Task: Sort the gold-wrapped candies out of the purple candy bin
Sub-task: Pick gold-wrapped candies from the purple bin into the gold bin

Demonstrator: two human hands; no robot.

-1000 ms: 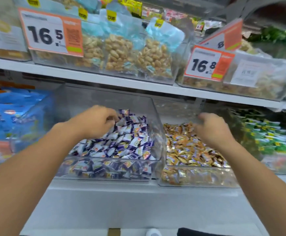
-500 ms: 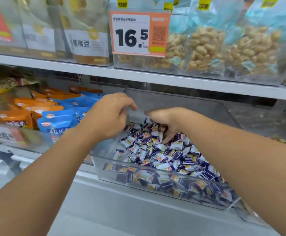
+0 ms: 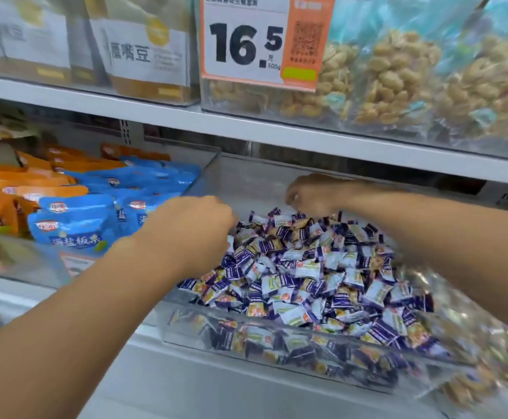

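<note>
Head view: the purple candy bin (image 3: 276, 343), a clear plastic tray on the lower shelf (image 3: 186, 385), is seen heaped with purple-and-white wrapped candies (image 3: 307, 273). Gold-wrapped candies (image 3: 488, 379) are glimpsed, blurred, in a neighbouring clear bin, well to the right of and below the right hand; whether any lie among the purple ones cannot be told.

The right hand (image 3: 316, 193) is held over the far end of the heap, its fingers curled downward and touching the topmost candies. Whether a candy is pinched between them cannot be told, since the fingertips are turned away and blurred. The left hand (image 3: 192, 228) is placed at the bin's near-left side, its back turned to the camera and its fingers curled under, with the purple heap just to its right. What, if anything, is held in it cannot be told.

To the left of the left hand, blue snack packets (image 3: 74, 228) and orange snack packets (image 3: 19, 182) are stacked in an adjoining bin. Above both hands, on the upper shelf, a price card marked 16.5 (image 3: 261, 40) is fixed before bags of pale nuts (image 3: 397, 80).
</note>
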